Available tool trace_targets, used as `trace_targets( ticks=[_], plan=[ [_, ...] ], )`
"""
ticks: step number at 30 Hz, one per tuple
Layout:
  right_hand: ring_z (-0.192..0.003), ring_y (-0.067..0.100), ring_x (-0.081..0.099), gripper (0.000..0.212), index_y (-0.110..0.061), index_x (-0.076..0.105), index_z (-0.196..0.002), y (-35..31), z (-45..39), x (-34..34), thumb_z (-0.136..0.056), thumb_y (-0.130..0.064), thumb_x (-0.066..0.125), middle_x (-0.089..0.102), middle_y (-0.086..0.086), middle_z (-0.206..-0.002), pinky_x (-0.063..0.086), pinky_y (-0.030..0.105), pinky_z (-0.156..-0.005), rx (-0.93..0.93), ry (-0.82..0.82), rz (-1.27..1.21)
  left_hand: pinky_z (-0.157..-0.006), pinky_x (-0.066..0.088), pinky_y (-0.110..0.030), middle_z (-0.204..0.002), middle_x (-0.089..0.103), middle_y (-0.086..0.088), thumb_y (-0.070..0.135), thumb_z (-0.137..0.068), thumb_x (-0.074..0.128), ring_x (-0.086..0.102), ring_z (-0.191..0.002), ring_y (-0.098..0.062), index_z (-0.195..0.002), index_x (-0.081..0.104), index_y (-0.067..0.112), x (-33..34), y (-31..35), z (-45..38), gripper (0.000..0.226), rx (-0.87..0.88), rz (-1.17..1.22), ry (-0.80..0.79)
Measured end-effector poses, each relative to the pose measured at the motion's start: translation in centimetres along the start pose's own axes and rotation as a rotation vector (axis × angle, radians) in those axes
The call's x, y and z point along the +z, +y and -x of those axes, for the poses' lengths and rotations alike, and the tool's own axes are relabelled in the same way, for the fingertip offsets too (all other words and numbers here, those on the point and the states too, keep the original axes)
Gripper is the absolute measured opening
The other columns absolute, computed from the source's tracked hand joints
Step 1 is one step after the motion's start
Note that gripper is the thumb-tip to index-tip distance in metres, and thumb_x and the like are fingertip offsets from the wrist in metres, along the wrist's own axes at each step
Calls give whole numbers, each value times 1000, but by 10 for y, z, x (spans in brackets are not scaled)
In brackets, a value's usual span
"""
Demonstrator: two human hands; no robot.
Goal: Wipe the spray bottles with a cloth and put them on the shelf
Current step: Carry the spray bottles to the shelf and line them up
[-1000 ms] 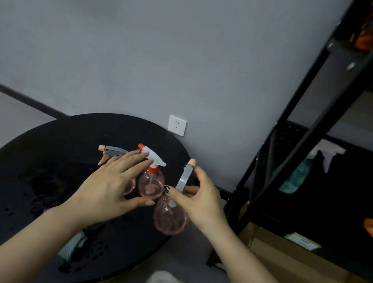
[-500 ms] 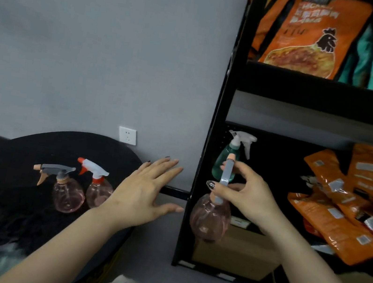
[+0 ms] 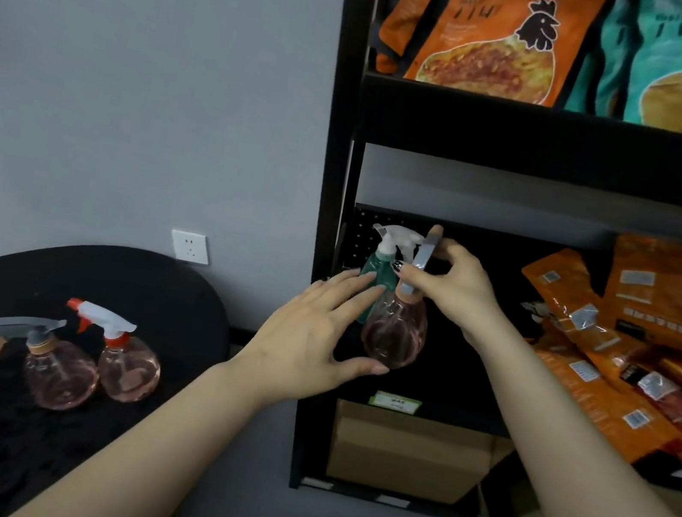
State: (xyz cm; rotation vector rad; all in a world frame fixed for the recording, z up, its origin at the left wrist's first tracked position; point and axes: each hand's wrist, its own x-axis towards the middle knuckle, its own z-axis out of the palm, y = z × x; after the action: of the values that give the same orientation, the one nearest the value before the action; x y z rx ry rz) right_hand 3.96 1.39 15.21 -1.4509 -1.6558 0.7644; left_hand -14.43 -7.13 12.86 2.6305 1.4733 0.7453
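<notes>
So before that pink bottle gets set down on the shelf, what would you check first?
1. Grip: right hand pinches the pink bottle by its grey trigger head: ok.
2. Support: left hand is open beside the bottle's belly: ok.
3. Neighbour: green bottle stands close behind: cannot tell if they touch.
4. Landing spot on the shelf: dark, cannot tell.
5. Bottle wiped: cannot tell.

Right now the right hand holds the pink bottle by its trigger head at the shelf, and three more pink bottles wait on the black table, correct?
Not quite. The head view shows two pink bottles on the black table: a grey-headed one and a white-headed one. The right hand does hold the pink bottle by its trigger head at the shelf.
</notes>
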Motion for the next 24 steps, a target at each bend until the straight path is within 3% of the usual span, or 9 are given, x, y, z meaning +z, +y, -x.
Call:
trace_targets(
  ticks=[3, 5, 8, 10, 14, 17, 21, 24],
  plan=[
    [-106, 11, 58, 45, -18, 59, -116, 8, -14, 7, -75, -27, 76, 63, -3, -115, 41, 17, -78, -2, -7, -17, -114, 15, -27, -155, 20, 5, 59, -79, 58, 14, -143, -12, -148, 19, 24, 12, 4, -14, 86, -28, 15, 20],
    [-101, 9, 59, 47, -16, 58, -119, 12, -19, 11, -76, -25, 76, 62, -3, -114, 41, 5, -65, 7, -20, -38, -111, 19, -25, -155, 21, 6, 60, -78, 58, 20, -141, -13, -148, 18, 25, 17, 5, -19, 88, -55, 29, 40],
    [-72, -1, 58, 50, -15, 55, -122, 18, -24, 17, -78, -25, 75, 60, -3, -107, 36, -1, -47, 37, -66, -61, -109, 19, -22, -154, 22, 6, 59, -78, 59, 24, -139, -14, -148, 18, 23, 23, 5, -24, 89, -85, 36, 61],
    [-69, -1, 55, 51, -16, 54, -123, 23, -26, 22, -78, -29, 75, 60, -3, -108, 35, 0, -45, 53, -90, -36, -109, 15, -22, -154, 23, 4, 58, -78, 60, 24, -137, -15, -148, 20, 21, 27, 5, -26, 89, -93, 29, 66],
    [-88, 6, 51, 50, -17, 54, -124, 31, -29, 32, -79, -32, 71, 62, -2, -116, 34, 6, -54, 72, -112, 9, -114, 13, -29, -154, 23, 2, 57, -79, 60, 19, -141, -15, -148, 20, 19, 34, 3, -29, 89, -99, 18, 43],
    [-95, 10, 57, 52, -16, 52, -127, 34, -31, 40, -80, -33, 70, 61, 0, -118, 42, 12, -62, 92, -133, 14, -113, 8, -24, -155, 21, 1, 56, -80, 59, 17, -142, -15, -148, 20, 18, 37, -1, -29, 88, -103, 2, 29],
    [-74, -2, 57, 51, -14, 51, -129, 37, -33, 45, -82, -23, 69, 62, 3, -117, 37, 2, -43, 113, -137, -51, -112, 9, -24, -154, 24, -1, 56, -79, 60, 20, -141, -17, -147, 23, 16, 39, -4, -28, 87, -91, -4, 20],
    [-69, -7, 52, 48, -12, 53, -127, 40, -35, 46, -82, -21, 69, 62, 3, -115, 34, 1, -40, 111, -114, -63, -112, 11, -25, -152, 28, -4, 62, -77, 56, 24, -141, -20, -146, 26, 14, 40, -6, -28, 89, -88, -1, 16]
  ],
)
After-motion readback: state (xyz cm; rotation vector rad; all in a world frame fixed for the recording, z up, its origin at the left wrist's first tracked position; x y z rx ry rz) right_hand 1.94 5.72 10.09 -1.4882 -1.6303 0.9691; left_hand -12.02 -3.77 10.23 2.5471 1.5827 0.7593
